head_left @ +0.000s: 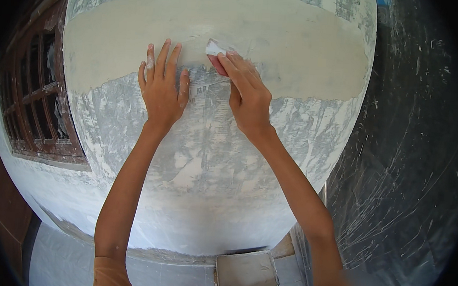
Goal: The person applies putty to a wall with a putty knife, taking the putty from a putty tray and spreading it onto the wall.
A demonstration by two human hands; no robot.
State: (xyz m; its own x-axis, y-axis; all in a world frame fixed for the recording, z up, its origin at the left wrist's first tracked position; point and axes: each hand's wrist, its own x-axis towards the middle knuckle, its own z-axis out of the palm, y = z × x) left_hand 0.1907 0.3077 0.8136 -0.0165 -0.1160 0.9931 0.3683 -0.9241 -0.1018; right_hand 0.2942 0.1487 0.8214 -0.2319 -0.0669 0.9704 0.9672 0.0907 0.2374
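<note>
In front of me stands a wall point(198, 136) with a rough, patchy grey-and-white coat. Across its upper part runs a smooth beige band point(308, 43). My left hand point(162, 94) is open, its fingers spread against the wall at the band's lower edge. My right hand point(250, 94) is closed on a folded piece of sandpaper point(218, 63), reddish with a whitish upper face, which lies against the beige band. My fingers hide part of it. Pale dust marks some of the left fingers.
Below, by the foot of the wall, is a rectangular tray point(217, 273) with pale grey material inside. A dark wooden window frame point(73, 128) with panes is at the left. Dark sheeting point(395, 169) with white splashes hangs along the right side. Grey tiles point(163, 280) cover the floor.
</note>
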